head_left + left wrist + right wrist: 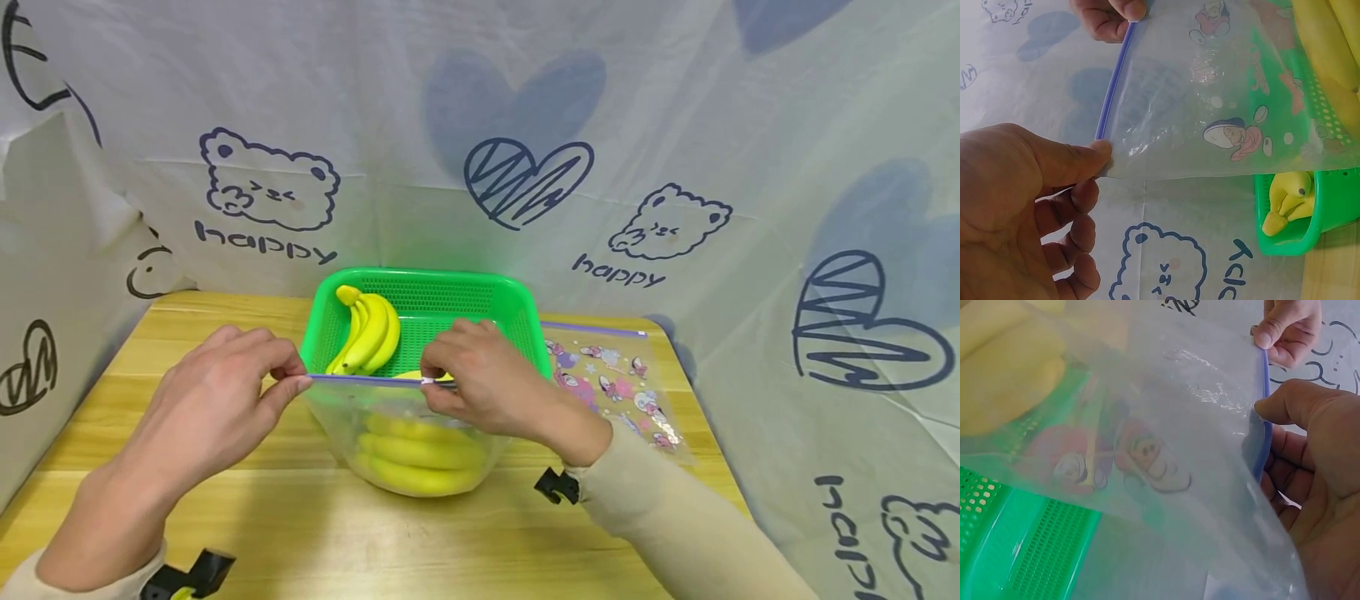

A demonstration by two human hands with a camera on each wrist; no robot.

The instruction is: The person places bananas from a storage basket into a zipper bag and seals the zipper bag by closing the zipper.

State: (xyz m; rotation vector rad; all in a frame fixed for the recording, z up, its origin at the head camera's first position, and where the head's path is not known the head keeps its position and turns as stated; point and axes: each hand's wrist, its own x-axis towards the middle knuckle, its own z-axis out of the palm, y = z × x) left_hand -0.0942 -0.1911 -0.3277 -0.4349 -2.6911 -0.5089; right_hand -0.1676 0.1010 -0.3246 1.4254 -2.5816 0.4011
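Observation:
A clear zip bag (337, 421) with a purple zip strip (360, 380) hangs in front of the green basket, several yellow bananas (420, 454) inside it. My left hand (213, 392) pinches the strip's left end between thumb and forefinger. Partway along the strip, my right hand (483, 375) pinches it at the small white slider (427, 381). In the left wrist view the strip (1113, 90) is stretched straight between both hands. Past the right hand, the right wrist view shows the strip (1263, 453) bending and the bag's side hanging slack. Cartoon prints show on the bag.
Behind the bag stands the green basket (427, 277), holding a bunch of bananas (375, 333) on its left side. Another printed zip bag (615, 379) lies flat on the wooden table (450, 550) to the right. White patterned cloth (405, 108) hangs around the table.

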